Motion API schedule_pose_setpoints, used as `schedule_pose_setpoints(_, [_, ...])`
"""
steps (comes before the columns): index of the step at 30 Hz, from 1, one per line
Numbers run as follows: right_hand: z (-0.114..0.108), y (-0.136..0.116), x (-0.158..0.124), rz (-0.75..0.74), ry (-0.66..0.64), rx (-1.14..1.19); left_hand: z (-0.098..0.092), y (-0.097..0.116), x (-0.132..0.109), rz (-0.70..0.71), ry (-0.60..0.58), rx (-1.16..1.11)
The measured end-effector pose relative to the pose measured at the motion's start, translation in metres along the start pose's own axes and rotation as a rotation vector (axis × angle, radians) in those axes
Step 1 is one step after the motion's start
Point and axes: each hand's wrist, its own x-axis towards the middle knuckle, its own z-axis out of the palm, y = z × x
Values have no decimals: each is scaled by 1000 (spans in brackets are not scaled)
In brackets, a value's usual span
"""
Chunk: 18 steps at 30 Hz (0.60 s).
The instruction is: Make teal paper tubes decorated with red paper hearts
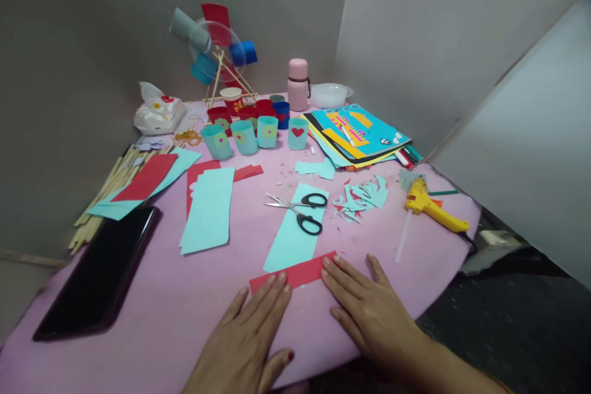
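Both hands lie flat on the pink table [161, 308] near its front edge. My left hand [252, 335] has its fingers stretched out, fingertips on the left end of a red paper strip [300, 273]. My right hand [364, 305] is also flat and open, its fingertips touching the strip's right end. The strip lies across the near end of a light-blue paper sheet [295, 231]. Black-handled scissors [300, 208] rest on that sheet, just beyond the hands.
A black phone [99, 271] lies at the left, a yellow glue gun [431, 204] at the right, paper scraps [362, 196] between. Further back are blue and red sheets [207, 209], decorated paper cups [256, 134], a paper stack [357, 134], sticks [104, 194], a pink bottle [298, 84] and a paper wheel model [217, 43].
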Motion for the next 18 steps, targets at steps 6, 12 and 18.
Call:
schedule_pose_setpoints(6, [-8, 4, -7, 30, -34, -29, -1, -6, -17, -41, 37, 154])
schedule_pose_setpoints(12, [-2, -24, 11, -174, -77, 148, 1, -6, -17, -33, 92, 148])
schedule_pose_setpoints(18, [0, -8, 3, -116, -103, 144, 7, -8, -22, -71, 133, 128])
